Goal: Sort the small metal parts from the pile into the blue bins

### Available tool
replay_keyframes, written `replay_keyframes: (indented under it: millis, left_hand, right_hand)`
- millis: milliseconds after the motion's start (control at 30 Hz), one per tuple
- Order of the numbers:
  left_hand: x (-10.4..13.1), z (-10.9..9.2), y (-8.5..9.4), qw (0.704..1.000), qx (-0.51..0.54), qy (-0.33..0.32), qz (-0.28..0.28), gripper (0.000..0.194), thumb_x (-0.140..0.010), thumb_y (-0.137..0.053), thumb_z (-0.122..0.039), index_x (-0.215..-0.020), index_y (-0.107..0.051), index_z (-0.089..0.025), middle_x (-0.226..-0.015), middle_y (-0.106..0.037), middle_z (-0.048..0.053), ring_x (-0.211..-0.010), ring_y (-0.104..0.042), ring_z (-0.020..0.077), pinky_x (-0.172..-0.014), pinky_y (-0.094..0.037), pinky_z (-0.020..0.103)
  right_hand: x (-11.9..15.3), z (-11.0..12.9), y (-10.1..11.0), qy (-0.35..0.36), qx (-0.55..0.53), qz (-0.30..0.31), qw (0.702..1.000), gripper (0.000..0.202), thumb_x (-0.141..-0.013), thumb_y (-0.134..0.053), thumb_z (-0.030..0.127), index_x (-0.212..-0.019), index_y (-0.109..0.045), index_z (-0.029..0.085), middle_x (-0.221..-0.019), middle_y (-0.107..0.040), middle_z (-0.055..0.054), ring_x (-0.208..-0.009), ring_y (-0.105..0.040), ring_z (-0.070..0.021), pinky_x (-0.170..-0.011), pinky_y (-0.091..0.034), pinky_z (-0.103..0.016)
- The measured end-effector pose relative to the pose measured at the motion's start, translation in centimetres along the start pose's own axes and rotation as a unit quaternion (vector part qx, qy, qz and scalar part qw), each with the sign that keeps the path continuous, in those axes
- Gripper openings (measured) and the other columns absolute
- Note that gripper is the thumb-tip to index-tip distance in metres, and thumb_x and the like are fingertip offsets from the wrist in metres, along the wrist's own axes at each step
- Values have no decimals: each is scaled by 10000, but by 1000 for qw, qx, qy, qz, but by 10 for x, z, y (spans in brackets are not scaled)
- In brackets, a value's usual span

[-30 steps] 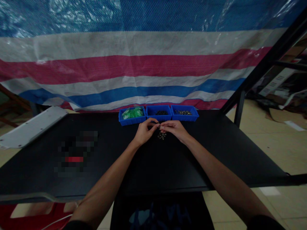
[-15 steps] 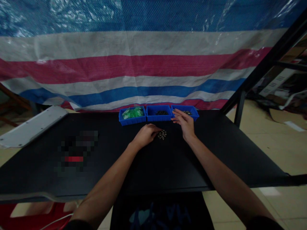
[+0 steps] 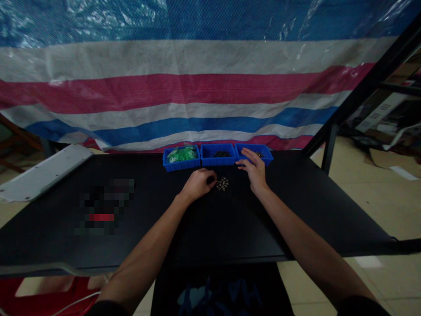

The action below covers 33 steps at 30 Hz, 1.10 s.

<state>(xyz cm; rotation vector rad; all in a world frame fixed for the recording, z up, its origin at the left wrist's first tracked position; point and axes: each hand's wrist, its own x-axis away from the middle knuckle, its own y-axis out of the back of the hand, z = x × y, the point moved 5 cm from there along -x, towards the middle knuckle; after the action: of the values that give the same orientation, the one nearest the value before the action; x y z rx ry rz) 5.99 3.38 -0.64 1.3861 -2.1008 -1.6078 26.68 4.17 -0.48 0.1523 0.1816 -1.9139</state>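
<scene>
A small pile of shiny metal pieces, perhaps screws, lies on the black tabletop. Directly left of it is my left hand, thumb and forefinger curled together in a pinch at the pile's edge; whatever is between the tips is too small to make out. My right hand hovers to the right of the pile, fingers stretched and apart, partly covering the right blue bin, which holds small shiny parts. Dark small parts lie in the middle blue bin. Green and clear plastic bags fill the left blue bin.
Behind the bins hangs a striped tarp. A white panel rests at the table's left end, and a blurred-out patch covers something nearby. A black metal frame rises at the right. Below the left front edge is a red stool.
My left thumb and forefinger have drawn back slightly from the pile and curled into a rounder pinch. The fingers of my right hand have shifted a little and spread further apart.
</scene>
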Motion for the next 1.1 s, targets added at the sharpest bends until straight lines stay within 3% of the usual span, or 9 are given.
replay_keyframes:
  millis: [200, 467, 700, 967, 1100]
  left_hand:
    - [-1, -1, 2, 997, 73, 10, -12, 79, -806, -678, -152, -875, -676, -192, -823, -697, 24, -758, -656, 180, -719, -525, 295]
    - [-4, 3, 14, 956, 249, 69, -136, 104, -809, -714, -235, -835, -637, -171, -818, -705, 21, -773, -682, 158, -750, -543, 276]
    - [-5, 7, 10, 935, 312, 98, -138, 208, -783, -759, -310, -856, -625, -167, -821, -713, 27, -771, -707, 165, -719, -544, 260]
    - [-5, 5, 6, 939, 314, 80, -118, 169, -835, -719, -298, -903, -647, -161, -843, -721, 36, -784, -712, 167, -740, -553, 265]
    - [-4, -2, 7, 978, 193, 14, -82, 155, -918, -600, -214, -1046, -682, -186, -1019, -741, 61, -955, -689, 197, -903, -545, 359]
  right_hand:
    - [0, -1, -3, -8, -7, 11, 1000, 345, -678, -633, 246, -1015, -698, 214, -1146, -711, -77, -697, -700, -152, -605, -538, -269]
    - [12, 5, -27, 33, 50, 167, 984, 211, -704, -722, 324, -864, -763, 192, -787, -749, -45, -587, -653, -148, -579, -522, -288]
    - [23, 5, -37, -10, 6, 262, 965, 224, -662, -804, 334, -844, -782, 204, -751, -750, -29, -607, -668, -146, -665, -560, -327]
    - [27, 3, -38, -62, -46, 274, 959, 249, -633, -847, 337, -819, -777, 187, -697, -752, -30, -636, -697, -159, -686, -574, -324]
    - [17, 5, -29, -30, -60, 180, 981, 245, -622, -851, 327, -806, -774, 186, -726, -759, -40, -673, -713, -186, -756, -589, -379]
